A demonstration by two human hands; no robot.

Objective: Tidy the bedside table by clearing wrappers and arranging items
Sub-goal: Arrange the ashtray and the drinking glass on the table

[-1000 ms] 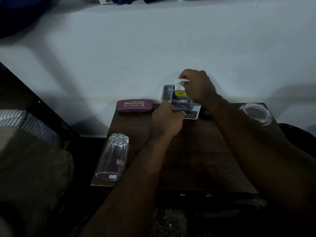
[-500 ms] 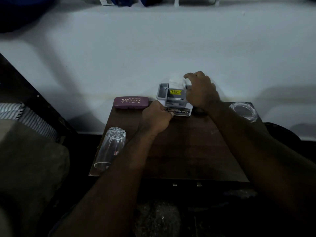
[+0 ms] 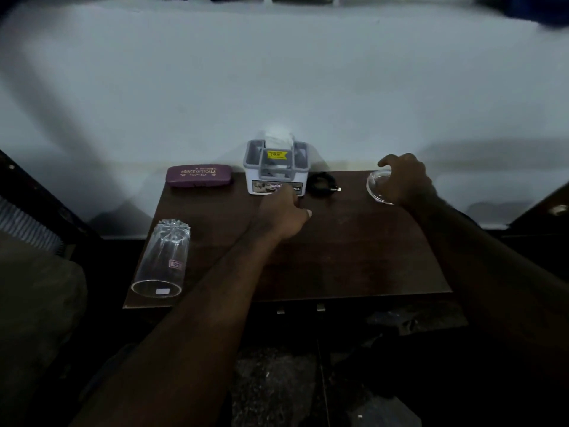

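Pale wall (image 3: 277, 72) backs a dark wooden table (image 3: 354, 257) in dim light. At the table's back edge, centre frame, stands a grey box (image 3: 277, 167) with white paper (image 3: 278, 138) poking from its middle slot. A purple case (image 3: 198, 175) lies left of it, and a coiled black cable (image 3: 323, 181) sits just to its right. A tumbler (image 3: 163, 263) lies on its side at the table's lower left corner. The left hand (image 3: 281, 217) rests before the box, fingers curled toward its label, thumb out; whether they touch it cannot be told. At right, the right hand (image 3: 406, 180) curls its fingers round a clear glass dish (image 3: 377, 186).
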